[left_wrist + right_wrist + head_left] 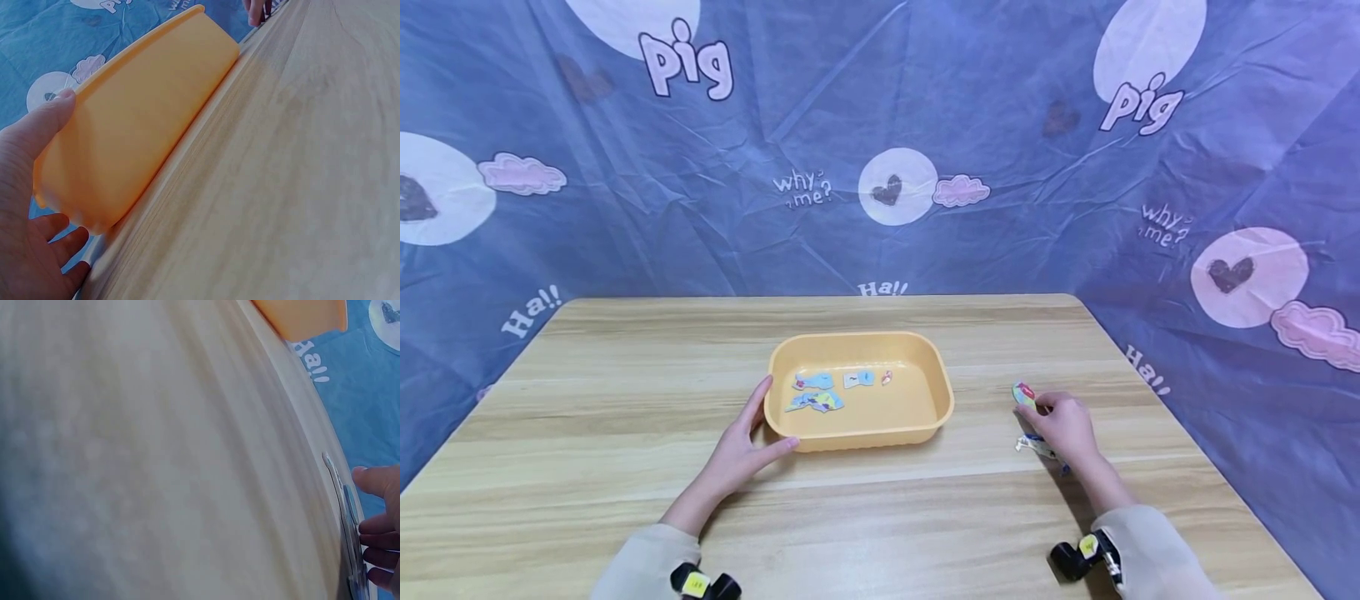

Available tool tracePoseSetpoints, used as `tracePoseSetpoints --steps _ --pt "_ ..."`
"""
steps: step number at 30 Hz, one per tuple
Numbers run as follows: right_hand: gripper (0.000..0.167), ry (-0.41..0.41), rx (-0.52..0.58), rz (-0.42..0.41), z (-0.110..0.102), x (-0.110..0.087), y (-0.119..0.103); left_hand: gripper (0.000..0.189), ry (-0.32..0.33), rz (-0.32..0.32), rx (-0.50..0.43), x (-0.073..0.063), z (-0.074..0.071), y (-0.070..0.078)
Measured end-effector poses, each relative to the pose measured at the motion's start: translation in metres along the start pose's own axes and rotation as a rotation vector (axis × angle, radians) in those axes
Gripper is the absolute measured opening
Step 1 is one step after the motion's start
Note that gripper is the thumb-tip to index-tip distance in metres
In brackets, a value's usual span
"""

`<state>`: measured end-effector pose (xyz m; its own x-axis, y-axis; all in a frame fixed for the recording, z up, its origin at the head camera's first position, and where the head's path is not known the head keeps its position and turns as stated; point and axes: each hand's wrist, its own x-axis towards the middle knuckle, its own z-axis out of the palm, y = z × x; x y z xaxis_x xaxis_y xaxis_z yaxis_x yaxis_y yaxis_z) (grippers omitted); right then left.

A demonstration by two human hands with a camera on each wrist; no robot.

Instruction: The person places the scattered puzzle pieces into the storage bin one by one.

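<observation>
Wooden table (625,417), yellow tray (936,392), blue printed backdrop (1000,125)

Wooden worktop (625,433), light grain. On it: one yellow tray (940,400) near the middle; loose puzzle pieces (1028,442) lying well right of the tray.

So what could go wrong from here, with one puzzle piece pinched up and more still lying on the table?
The right hand pinches one colourful piece only by its edge, so it might slip on the way to the yellow tray. Another piece lies partly under that hand and could be swept toward the table edge. The left hand merely rests against the tray's corner, so a nudge could slide it.
</observation>
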<state>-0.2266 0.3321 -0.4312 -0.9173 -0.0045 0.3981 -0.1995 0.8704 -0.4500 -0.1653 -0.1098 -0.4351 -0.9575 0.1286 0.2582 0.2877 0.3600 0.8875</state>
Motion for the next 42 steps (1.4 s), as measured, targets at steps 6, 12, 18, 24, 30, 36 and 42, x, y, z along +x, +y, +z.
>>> tracePoseSetpoints --steps 6,12,18,24,30,36,42 --pt "0.027 0.043 -0.03 -0.028 0.005 -0.002 -0.002 0.091 -0.004 -0.01 -0.006 0.0 0.0 0.0" --pt "0.036 0.082 -0.063 -0.049 0.01 -0.001 -0.002 0.09 -0.015 -0.028 -0.005 0.0 0.0 0.001" --pt "0.036 0.069 -0.07 -0.032 0.011 0.0 -0.002 0.09 -0.014 -0.03 -0.006 0.0 0.0 -0.001" --pt "0.035 0.07 -0.056 -0.018 0.013 0.001 -0.004 0.09 -0.017 -0.032 0.002 0.0 0.0 -0.001" --pt "0.04 0.104 -0.058 -0.004 0.016 0.002 -0.006 0.09 -0.013 -0.035 0.004 0.0 0.0 -0.002" --pt "0.033 0.115 -0.057 0.011 0.017 0.002 -0.007 0.09 -0.013 -0.033 0.003 -0.001 0.001 -0.002" --pt "0.027 0.068 -0.029 0.034 0.016 0.004 -0.009 0.09 -0.014 -0.04 0.005 -0.001 0.001 -0.002"
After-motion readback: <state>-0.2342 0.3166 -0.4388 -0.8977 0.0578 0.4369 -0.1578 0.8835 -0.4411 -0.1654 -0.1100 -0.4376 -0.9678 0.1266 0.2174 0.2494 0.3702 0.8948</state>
